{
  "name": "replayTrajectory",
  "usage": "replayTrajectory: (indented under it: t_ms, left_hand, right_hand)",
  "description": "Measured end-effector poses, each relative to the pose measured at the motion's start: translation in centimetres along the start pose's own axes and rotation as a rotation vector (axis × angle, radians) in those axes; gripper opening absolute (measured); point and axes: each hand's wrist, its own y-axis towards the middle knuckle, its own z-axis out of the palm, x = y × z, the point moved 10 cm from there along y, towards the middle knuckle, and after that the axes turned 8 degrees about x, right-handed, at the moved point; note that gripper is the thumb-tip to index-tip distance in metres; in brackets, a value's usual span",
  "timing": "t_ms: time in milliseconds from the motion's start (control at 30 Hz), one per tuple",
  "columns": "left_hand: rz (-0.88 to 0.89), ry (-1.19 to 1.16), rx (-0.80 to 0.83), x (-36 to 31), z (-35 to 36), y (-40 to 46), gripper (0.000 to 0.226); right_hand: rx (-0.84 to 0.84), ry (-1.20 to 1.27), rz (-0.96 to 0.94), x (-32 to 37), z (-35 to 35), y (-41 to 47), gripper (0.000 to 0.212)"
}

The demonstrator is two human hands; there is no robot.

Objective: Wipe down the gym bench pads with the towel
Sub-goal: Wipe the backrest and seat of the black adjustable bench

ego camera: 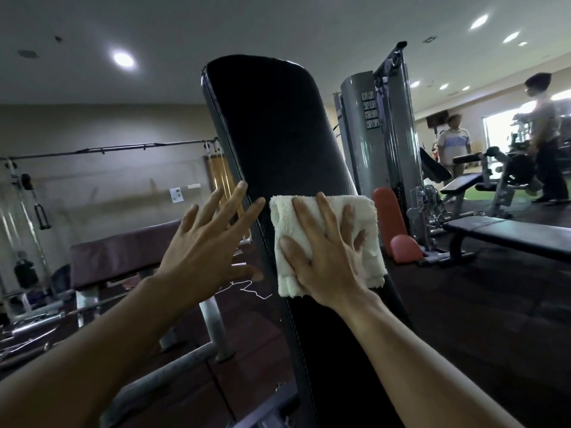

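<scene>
A tall black back pad [278,131] of an inclined gym bench rises in front of me. A folded white towel [364,217] lies flat against the pad's middle. My right hand [324,257] presses the towel onto the pad with straight, spread fingers. My left hand [204,242] is spread open beside the pad's left edge, its fingertips touching the edge. A loose white thread [253,291] hangs below the left hand.
A maroon flat bench [123,254] stands to the left, with cable gear behind it. A grey weight-stack tower [380,143] and red pads [389,223] are right of the pad. A black flat bench [509,236] lies at right. Two people [543,134] stand far right.
</scene>
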Motion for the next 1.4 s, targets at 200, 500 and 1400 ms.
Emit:
replayTrajectory:
  t_ms: [200,500,1400]
  left_hand:
    - [0.003,-0.03,0.014,0.2,0.9,-0.1,0.118]
    - [0.006,-0.099,-0.01,-0.4,0.8,-0.3,0.113]
    - [-0.048,-0.06,-0.005,-1.0,0.8,0.0,0.124]
  right_hand:
    - [-0.045,-0.149,-0.14,0.5,3.9,-5.9,0.074]
    - [-0.044,-0.116,-0.151,1.1,4.2,-6.5,0.074]
    - [0.028,-0.121,-0.039,-3.3,2.9,-4.7,0.069]
